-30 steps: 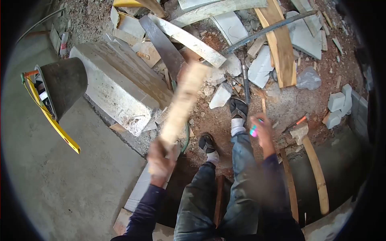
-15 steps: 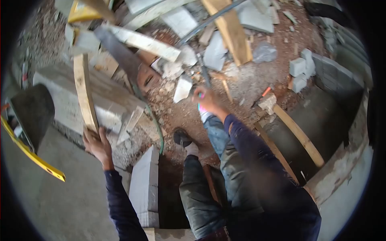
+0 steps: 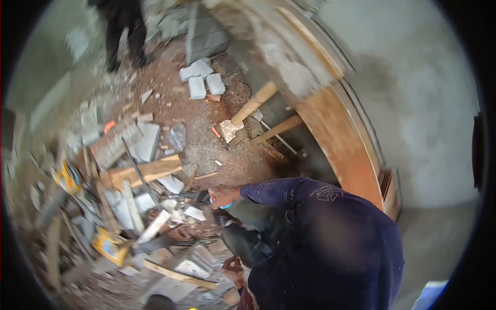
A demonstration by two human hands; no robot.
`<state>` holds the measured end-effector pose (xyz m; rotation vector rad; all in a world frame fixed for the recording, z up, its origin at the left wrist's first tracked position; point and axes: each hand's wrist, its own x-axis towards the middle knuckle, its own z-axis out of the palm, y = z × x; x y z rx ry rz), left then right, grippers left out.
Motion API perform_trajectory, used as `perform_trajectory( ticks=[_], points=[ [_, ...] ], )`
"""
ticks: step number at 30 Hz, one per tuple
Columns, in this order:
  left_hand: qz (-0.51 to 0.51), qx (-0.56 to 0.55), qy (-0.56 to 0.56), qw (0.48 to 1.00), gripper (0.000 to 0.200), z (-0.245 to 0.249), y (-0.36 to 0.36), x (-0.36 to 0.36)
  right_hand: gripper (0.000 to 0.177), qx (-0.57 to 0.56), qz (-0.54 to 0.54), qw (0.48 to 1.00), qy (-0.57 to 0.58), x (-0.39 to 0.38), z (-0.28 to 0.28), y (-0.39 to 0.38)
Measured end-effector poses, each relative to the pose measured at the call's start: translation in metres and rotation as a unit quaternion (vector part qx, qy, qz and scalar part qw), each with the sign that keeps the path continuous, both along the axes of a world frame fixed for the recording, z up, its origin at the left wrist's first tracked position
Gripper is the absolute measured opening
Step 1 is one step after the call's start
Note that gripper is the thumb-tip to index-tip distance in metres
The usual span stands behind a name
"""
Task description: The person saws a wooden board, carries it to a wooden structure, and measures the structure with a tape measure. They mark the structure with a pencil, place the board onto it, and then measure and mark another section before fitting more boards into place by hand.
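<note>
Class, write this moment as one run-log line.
right hand: holds small blue item, mostly hidden | left hand: near wood strip, grip unclear | wooden-handled tool: head on dirt | another person: partly in view

Right hand (image 3: 224,197) curled, arm (image 3: 281,190) outstretched — left hand (image 3: 233,268) apart

Now, well beyond the long pale wooden strip (image 3: 181,275) lies a crumpled clear plastic bag (image 3: 176,136), white rectangular blocks (image 3: 197,88) farther still!
</note>
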<state>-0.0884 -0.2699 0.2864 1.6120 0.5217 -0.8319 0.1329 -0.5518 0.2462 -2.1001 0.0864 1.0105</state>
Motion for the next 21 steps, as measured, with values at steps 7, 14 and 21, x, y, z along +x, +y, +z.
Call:
perform_trajectory(
  ticks=[7, 14, 21],
  points=[
    [-0.138, 0.037, -0.247, 0.958, 0.031, 0.079, -0.009, 0.148, 0.038, 0.281, -0.386, 0.861, 0.173, -0.081, 0.110, 0.015],
    [-0.309, -0.097, 0.030, 0.946, 0.027, 0.161, -0.160, 0.188, 0.086, 0.106, -0.290, 0.921, -0.237, -0.146, 0.193, -0.022],
    [-0.547, -0.157, -0.123, 0.813, 0.010, 0.225, -0.323, 0.147, 0.091, 0.043, -0.551, 0.796, -0.249, -0.247, 0.254, -0.118]
  ],
)
